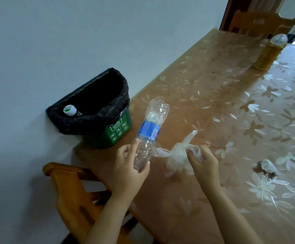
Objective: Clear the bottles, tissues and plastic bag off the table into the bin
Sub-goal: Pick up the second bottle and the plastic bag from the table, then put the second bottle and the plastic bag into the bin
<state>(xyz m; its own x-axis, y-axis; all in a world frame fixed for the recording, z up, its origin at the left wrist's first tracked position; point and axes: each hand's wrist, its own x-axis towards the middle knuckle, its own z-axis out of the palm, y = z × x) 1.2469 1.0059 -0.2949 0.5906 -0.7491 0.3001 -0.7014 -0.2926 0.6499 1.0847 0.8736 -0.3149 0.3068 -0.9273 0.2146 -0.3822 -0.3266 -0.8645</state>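
My left hand (131, 166) grips the lower end of a clear empty bottle (149, 127) with a blue label, tilted over the table's left edge and pointing toward the bin. My right hand (203, 161) pinches a crumpled clear plastic bag (177, 155) just above the table. The green bin (118, 129) with a black liner stands on the floor against the wall, left of the table; a white-capped bottle (70, 110) lies inside it. A crumpled tissue (269, 166) rests on the table to the right. Another bottle (270, 51) holding amber liquid stands at the far end.
The table (213, 85) has a glossy floral cover and runs along the pale wall. A wooden chair (76, 196) stands at the near left, just below my left arm. Another wooden chair (259, 23) sits at the table's far end by a doorway.
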